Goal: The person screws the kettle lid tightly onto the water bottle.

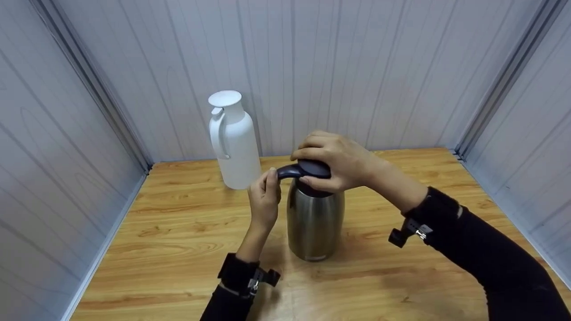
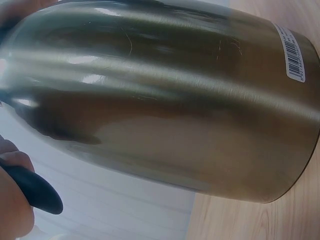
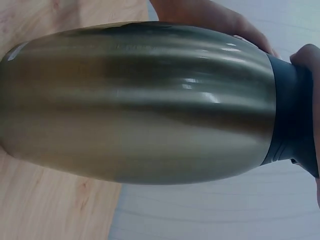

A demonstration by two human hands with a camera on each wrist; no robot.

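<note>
Steel flask (image 1: 315, 223) stands upright on the wooden table (image 1: 178, 249), roughly mid-table, slightly toward the back. My right hand (image 1: 332, 162) sits on top, fingers curled down round the dark lid (image 1: 314, 169). My left hand (image 1: 264, 200) wraps the dark handle (image 1: 290, 171) on the flask's left side; the left wrist view shows fingers (image 2: 12, 200) closed on it. A white jug (image 1: 233, 140) stands upright behind and to the left, near the back wall, close to the left hand but apart from it. Open tabletop to the front and right of the flask. Walls close the left, back and right edges. Barcode label (image 2: 292, 52) near the flask's base.
</note>
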